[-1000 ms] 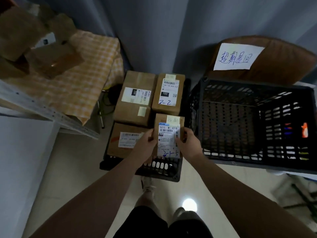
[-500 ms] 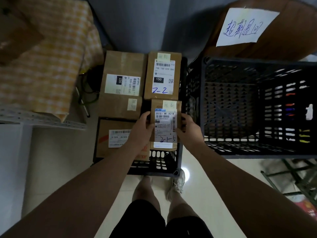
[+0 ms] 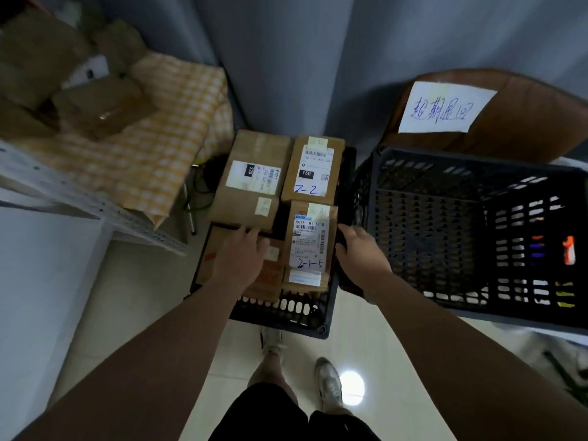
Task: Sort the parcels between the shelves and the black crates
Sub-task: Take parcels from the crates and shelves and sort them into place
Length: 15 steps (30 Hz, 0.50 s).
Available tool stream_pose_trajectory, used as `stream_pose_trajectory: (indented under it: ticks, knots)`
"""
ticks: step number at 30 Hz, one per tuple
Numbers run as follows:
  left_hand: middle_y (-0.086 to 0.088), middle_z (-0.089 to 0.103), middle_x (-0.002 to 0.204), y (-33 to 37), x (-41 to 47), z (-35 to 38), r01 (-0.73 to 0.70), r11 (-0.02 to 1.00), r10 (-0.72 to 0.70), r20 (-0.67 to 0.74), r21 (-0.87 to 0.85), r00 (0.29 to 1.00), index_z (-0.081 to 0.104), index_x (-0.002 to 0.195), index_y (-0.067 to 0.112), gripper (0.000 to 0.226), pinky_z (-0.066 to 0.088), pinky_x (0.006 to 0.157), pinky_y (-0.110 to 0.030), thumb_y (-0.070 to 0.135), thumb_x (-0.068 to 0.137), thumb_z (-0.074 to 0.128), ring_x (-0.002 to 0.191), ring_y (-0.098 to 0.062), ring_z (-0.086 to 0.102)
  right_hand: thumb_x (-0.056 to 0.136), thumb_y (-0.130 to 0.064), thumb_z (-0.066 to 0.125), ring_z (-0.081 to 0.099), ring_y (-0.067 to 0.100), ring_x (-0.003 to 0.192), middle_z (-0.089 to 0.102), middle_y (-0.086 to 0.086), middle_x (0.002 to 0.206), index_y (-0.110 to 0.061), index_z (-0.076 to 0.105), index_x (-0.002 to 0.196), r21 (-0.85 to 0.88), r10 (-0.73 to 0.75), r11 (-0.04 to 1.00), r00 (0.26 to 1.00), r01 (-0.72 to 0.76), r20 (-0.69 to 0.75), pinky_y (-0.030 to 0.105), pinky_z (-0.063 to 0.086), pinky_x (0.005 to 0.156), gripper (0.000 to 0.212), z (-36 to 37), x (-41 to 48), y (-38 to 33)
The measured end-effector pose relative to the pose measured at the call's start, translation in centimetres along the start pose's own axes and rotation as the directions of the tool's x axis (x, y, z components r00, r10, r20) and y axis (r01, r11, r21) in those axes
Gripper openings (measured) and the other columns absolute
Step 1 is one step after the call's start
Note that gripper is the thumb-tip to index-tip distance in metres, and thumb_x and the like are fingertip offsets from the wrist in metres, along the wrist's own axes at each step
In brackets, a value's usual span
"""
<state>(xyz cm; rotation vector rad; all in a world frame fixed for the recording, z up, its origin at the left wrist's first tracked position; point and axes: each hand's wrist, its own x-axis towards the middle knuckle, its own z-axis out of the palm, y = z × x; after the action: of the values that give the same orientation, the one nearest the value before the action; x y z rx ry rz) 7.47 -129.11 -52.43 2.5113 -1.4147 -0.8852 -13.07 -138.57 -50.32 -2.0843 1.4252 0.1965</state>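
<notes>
Parcel marked "2-1-5" [image 3: 310, 246] lies label-up in the near right corner of the small black crate [image 3: 286, 308] at your feet, and neither of your hands is on it. Behind it in the same crate sits the parcel marked "2-2" [image 3: 313, 171], with the "220" parcel [image 3: 254, 179] to its left. Your left hand [image 3: 238, 259] rests flat, fingers straight and slightly spread, on the near left parcel [image 3: 211, 262], and its fingertips reach the edge of the "220" parcel. Your right hand [image 3: 359, 253] is just beside the right edge of the "2-1-5" parcel, over the crate's rim. Its fingers look bent, but you cannot tell whether they grip anything. The large black crate [image 3: 445, 237] stands to your right, below a handwritten paper sign [image 3: 445, 108]. To your left, more brown parcels [image 3: 95, 106] sit on a checked cloth [image 3: 159, 148] on the shelf [image 3: 95, 203].
</notes>
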Motion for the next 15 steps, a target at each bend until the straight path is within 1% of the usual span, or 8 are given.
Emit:
stream_pose_trajectory:
  ticks: [3,5,7,9,11,13,15]
  knots:
    - [-0.016,0.028,0.153,0.1,-3.8,-1.7,0.010,0.990,0.012,-0.160,0.138,0.987,0.036,0.145,0.013,0.050,0.022,0.114,-0.047,0.038,0.101,0.032,0.141,-0.034,0.024,0.101,-0.028,0.036,0.029,0.030,0.137,0.031,0.010,0.152,-0.018,0.029,0.148,-0.124,-0.117,0.985,0.993,0.117,0.008,0.044,0.038,0.105,0.048,-1.9,-2.0,-0.3]
    - [-0.013,0.022,0.156,0.9,-6.5,-2.6,0.016,0.984,0.025,-0.229,0.177,0.973,0.034,0.147,0.015,0.050,0.016,0.117,-0.043,0.038,0.102,0.029,0.144,-0.031,0.018,0.102,-0.027,0.035,0.029,0.031,0.137,0.028,0.010,0.153,-0.018,0.028,0.149,-0.156,-0.207,0.966,0.978,0.205,0.000,0.042,0.039,0.105,0.048,-3.2,-3.4,-1.3]
    - [-0.012,0.025,0.155,2.1,-9.3,-3.5,0.025,0.983,0.029,-0.287,0.182,0.957,0.036,0.145,0.015,0.049,0.016,0.116,-0.042,0.037,0.103,0.028,0.143,-0.029,0.020,0.102,-0.025,0.036,0.029,0.031,0.137,0.029,0.010,0.153,-0.016,0.027,0.149,-0.173,-0.317,0.935,0.948,0.310,-0.013,0.040,0.039,0.105,0.048,-4.5,-4.9,-2.7]
    - [-0.014,0.040,0.147,2.9,-12.2,-4.5,0.020,0.985,0.045,-0.363,0.173,0.931,0.046,0.139,0.012,0.046,0.026,0.112,-0.043,0.035,0.102,0.030,0.136,-0.031,0.035,0.102,-0.023,0.038,0.035,0.030,0.132,0.037,0.011,0.147,-0.014,0.032,0.146,-0.169,-0.420,0.897,0.906,0.408,-0.044,0.038,0.040,0.102,0.045,-5.7,-6.6,-4.2]
    - [-0.015,0.057,0.130,3.1,-15.2,-5.8,-0.009,0.982,0.096,-0.462,0.187,0.882,0.059,0.127,0.009,0.048,0.042,0.100,-0.045,0.037,0.099,0.030,0.119,-0.033,0.054,0.100,-0.019,0.040,0.042,0.030,0.126,0.044,0.011,0.138,-0.011,0.039,0.141,-0.159,-0.519,0.849,0.851,0.503,-0.079,0.036,0.041,0.097,0.041,-6.8,-8.2,-6.3]
    - [-0.017,0.065,0.117,2.4,-18.2,-7.8,0.013,0.981,0.099,-0.554,0.195,0.827,0.065,0.117,0.008,0.049,0.051,0.086,-0.046,0.037,0.094,0.032,0.103,-0.034,0.064,0.099,-0.016,0.041,0.046,0.028,0.121,0.049,0.010,0.134,-0.009,0.043,0.138,-0.169,-0.625,0.778,0.773,0.606,-0.107,0.033,0.040,0.093,0.040,-7.8,-9.9,-8.9]
    - [-0.018,0.067,0.113,1.7,-21.5,-10.4,0.092,0.973,0.056,-0.601,0.213,0.797,0.067,0.115,0.008,0.049,0.053,0.079,-0.046,0.037,0.092,0.035,0.097,-0.035,0.066,0.099,-0.016,0.043,0.049,0.028,0.117,0.052,0.011,0.131,-0.009,0.046,0.136,-0.183,-0.719,0.695,0.681,0.696,-0.141,0.032,0.039,0.092,0.039,-8.6,-11.7,-12.1]
